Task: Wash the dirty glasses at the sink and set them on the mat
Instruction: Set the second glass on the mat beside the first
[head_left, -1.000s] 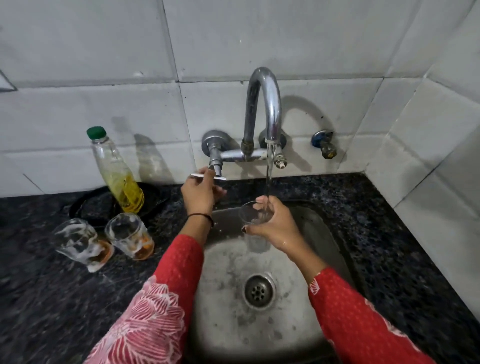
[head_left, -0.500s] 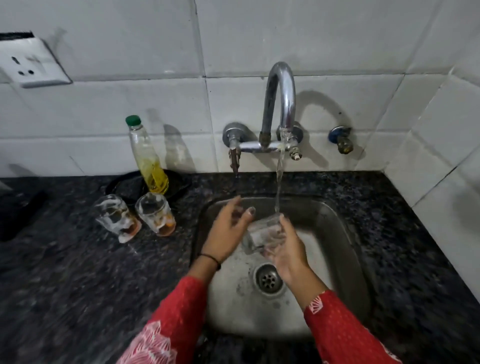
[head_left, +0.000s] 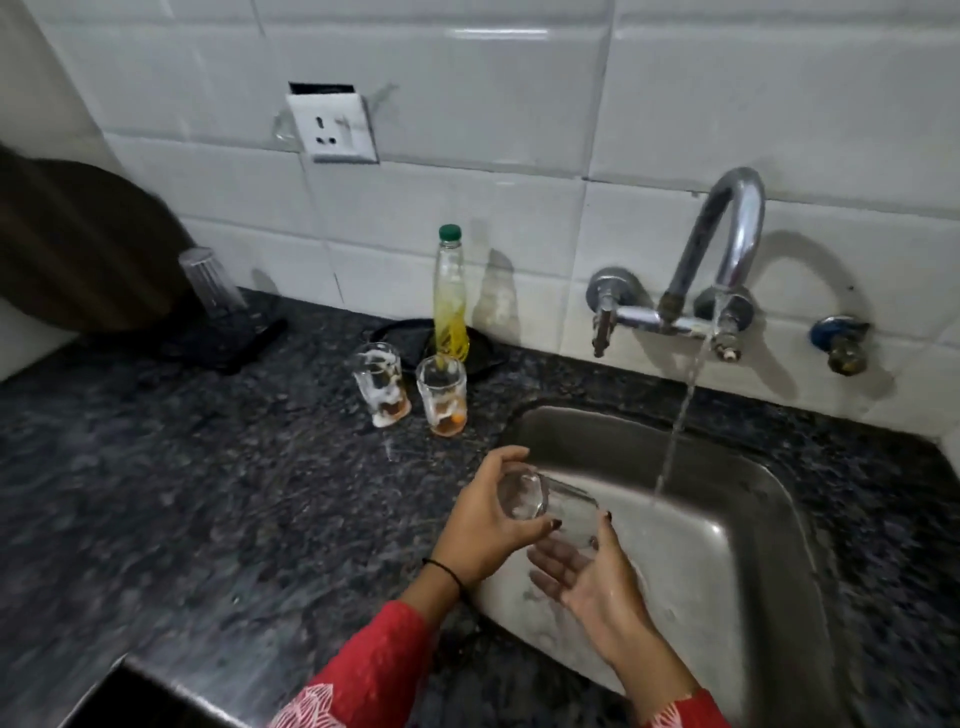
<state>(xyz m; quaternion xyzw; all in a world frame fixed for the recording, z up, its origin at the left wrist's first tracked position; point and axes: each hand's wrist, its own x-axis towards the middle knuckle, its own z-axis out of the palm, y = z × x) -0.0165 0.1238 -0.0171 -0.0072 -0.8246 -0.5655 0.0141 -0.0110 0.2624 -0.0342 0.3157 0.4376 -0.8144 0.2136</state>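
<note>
**Sink Station: Glass in Hand Beside the Running Tap**

A dark speckled stone counter (head_left: 182, 519) is running along a wall of white tiles (head_left: 467, 104). A white socket (head_left: 332, 130) is sitting on the wall at the far left. A steel sink (head_left: 727, 545) is set into the counter at the right. Above it a chrome tap (head_left: 727, 234) is sticking out from the wall, and a thin stream of water (head_left: 680, 415) is falling into the basin.

The left hand (head_left: 483, 525) is gripping a clear glass (head_left: 540, 501), with fingers and thumb curled round one end. The glass is lying on its side over the near left part of the sink, left of the stream and apart from it. The right hand (head_left: 587, 577) is lying palm up with fingers relaxed, just under the other end of the glass and gripping nothing.

Two dirty glasses (head_left: 382, 382) are standing upright side by side on the counter, left of the sink. Each is holding orange-brown dregs, and white foam is coating the left one. Just behind them a clear bottle (head_left: 451, 306) with a green cap is standing, holding yellow liquid in its lower part. At the far left an upturned glass (head_left: 210, 283) is resting on a dark mat (head_left: 234, 338).
</note>
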